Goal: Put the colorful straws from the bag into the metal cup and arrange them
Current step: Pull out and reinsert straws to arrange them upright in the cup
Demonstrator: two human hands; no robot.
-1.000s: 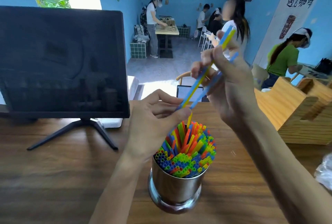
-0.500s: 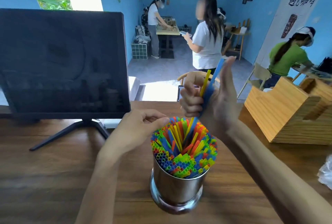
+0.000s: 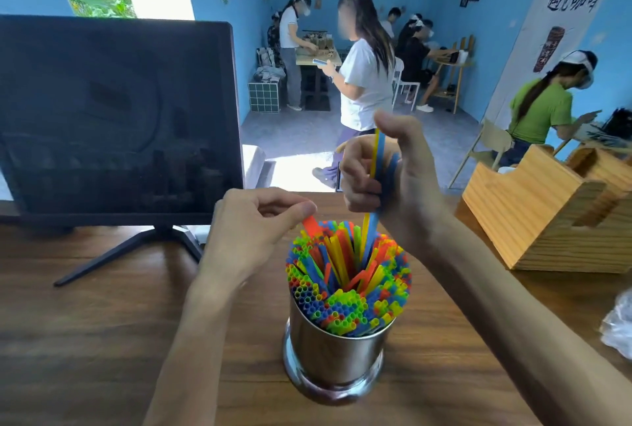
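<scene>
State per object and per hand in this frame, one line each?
metal cup: upright on the table, packed with straws
yellow and blue straws: gripped, lower ends in the cup
orange straw: tilted, at the left fingertips
right hand: grips the yellow and blue straws
left hand: pinches the orange straw
monitor: screen dark

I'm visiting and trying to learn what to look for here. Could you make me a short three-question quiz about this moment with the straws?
1. True or false: the metal cup lies tipped over on the wooden table.
2. Which straws does the right hand grip? A) a yellow one and blue ones B) only green ones C) none
3. Fill in: the left hand pinches the top of an ______ straw at the cup's far left edge.

Key:
1. False; it stands upright, packed with colorful straws.
2. A; their lower ends reach down among the straws in the cup.
3. orange
</scene>
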